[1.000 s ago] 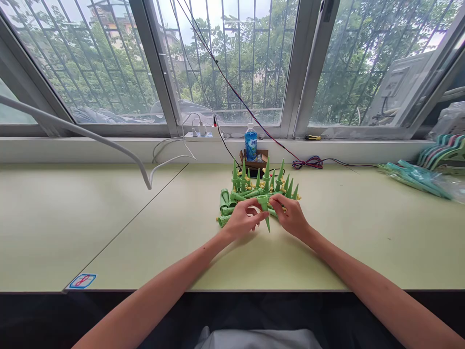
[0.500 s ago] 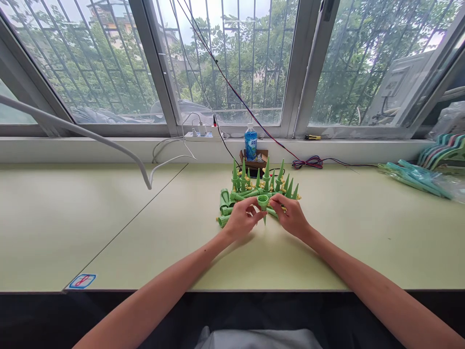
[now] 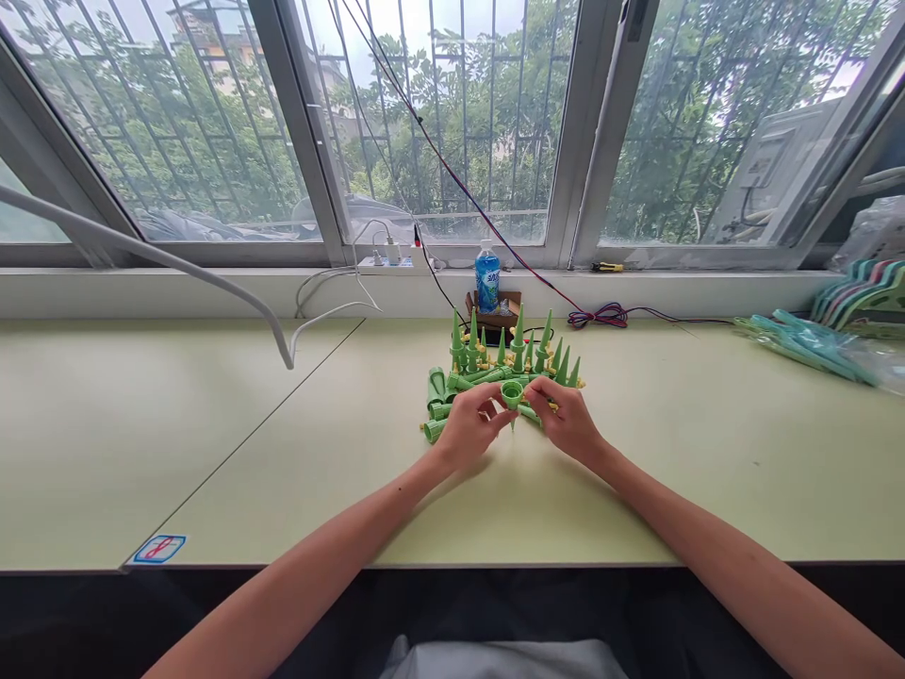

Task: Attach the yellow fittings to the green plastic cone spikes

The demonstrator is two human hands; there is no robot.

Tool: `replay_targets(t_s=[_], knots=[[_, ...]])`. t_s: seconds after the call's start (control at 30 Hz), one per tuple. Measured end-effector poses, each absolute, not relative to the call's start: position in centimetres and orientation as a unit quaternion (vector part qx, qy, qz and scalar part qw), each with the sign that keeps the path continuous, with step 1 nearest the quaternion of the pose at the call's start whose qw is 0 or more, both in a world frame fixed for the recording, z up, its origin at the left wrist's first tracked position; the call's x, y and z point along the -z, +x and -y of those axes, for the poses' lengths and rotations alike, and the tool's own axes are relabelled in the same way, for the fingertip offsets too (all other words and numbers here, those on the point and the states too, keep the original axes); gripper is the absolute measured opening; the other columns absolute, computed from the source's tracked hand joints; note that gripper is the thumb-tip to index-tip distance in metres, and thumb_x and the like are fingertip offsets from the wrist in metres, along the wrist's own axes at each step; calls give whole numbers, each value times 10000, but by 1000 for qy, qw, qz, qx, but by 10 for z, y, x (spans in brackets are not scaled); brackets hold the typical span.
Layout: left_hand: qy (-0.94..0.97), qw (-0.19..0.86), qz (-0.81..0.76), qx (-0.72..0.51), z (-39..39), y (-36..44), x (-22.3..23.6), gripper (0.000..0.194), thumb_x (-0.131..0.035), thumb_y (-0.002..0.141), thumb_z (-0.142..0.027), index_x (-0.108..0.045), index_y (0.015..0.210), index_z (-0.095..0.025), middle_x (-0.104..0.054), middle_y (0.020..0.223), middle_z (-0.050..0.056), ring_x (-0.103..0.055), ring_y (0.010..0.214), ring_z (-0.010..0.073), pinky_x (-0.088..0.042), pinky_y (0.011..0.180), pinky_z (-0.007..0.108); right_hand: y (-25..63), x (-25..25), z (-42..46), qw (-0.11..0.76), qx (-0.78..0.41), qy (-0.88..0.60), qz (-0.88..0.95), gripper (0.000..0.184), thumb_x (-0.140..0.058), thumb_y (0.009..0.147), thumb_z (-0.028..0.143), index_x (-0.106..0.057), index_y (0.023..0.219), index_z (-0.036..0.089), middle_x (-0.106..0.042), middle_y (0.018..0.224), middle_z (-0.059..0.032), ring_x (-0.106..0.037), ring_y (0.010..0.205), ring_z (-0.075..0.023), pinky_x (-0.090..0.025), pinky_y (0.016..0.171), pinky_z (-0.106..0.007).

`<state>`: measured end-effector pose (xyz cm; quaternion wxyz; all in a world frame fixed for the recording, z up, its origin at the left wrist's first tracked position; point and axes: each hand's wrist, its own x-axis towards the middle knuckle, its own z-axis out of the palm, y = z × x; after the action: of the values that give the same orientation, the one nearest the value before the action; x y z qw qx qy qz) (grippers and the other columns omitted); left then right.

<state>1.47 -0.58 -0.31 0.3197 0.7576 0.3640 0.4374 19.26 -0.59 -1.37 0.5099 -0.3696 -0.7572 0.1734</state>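
Observation:
Between my two hands is a green plastic plant watering spike [image 3: 512, 393], its round cup opening up and towards me and its point downward. My left hand [image 3: 472, 422] has it pinched between thumb and fingers on the left side. At the right edge of the cup, my right hand [image 3: 564, 420] is closed with thumb and fingertips together, touching the spike's side; any small part in that pinch is too small to make out. Just behind my hands stand several upright green spikes [image 3: 518, 344] with small yellow valves. More green spikes [image 3: 436, 430] lie on their sides at the left.
A blue-labelled bottle [image 3: 487, 278] stands in a small brown box [image 3: 510, 304] by the sill. A cable bundle [image 3: 600, 316] lies to its right. Plastic-wrapped hangers [image 3: 813, 347] are at the far right. A white cable [image 3: 212, 273] arches over the pale table [image 3: 297, 471] on the left.
The spike in my hands has tilted, so its cup opening faces me more and its point shows less. Both hands have stayed almost in place.

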Motion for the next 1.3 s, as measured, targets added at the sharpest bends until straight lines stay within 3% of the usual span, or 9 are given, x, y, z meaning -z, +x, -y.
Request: replay_targets(t_s=[0.2, 0.73, 0.97, 1.07, 1.17, 1.3], knots=[[787, 225, -354, -452, 1, 12, 10, 180, -638, 823, -277, -694, 983, -216, -559, 824, 19, -496, 575, 76, -449, 508, 196, 192, 13, 6, 494, -177, -375, 764, 264, -433, 948, 311, -474, 718, 186, -460, 630, 25, -377, 566, -101, -308, 536, -226], [832, 78, -285, -470, -7, 5, 19, 298, -514, 835, -59, -684, 1019, -222, -548, 929, 28, -451, 548, 41, -418, 531, 188, 190, 12, 7, 480, -186, -375, 771, 272, -433, 947, 313, -472, 710, 185, -454, 619, 29, -370, 557, -99, -311, 535, -223], [775, 185, -379, -470, -2, 14, 12, 247, -578, 784, -101, -652, 994, -208, -561, 945, 21, -492, 548, 42, -427, 511, 179, 190, 15, 5, 495, -164, -392, 758, 265, -439, 948, 325, -501, 735, 180, -500, 650, 15, -408, 579, -106, -330, 557, -227], [726, 276, -412, -477, 1, 16, 8, 148, -567, 844, -255, -602, 969, -183, -576, 879, 16, -494, 471, 42, -403, 437, 185, 190, 15, 5, 502, -156, -397, 752, 260, -448, 945, 326, -511, 740, 179, -511, 653, 14, -417, 579, -106, -335, 557, -226], [661, 415, -418, -465, 2, 17, 3, 317, -484, 892, -479, -551, 905, -169, -563, 728, 0, -499, 408, 72, -382, 368, 205, 190, 15, 5, 505, -153, -398, 751, 262, -449, 946, 328, -515, 741, 179, -510, 648, 16, -415, 573, -106, -334, 551, -227], [573, 586, -408, -403, 2, 19, -1, 487, -483, 828, -649, -486, 782, -165, -591, 644, 21, -511, 403, 97, -397, 368, 222, 189, 14, 5, 502, -150, -395, 755, 264, -443, 949, 327, -513, 741, 182, -491, 632, 24, -400, 563, -104, -335, 556, -230]])
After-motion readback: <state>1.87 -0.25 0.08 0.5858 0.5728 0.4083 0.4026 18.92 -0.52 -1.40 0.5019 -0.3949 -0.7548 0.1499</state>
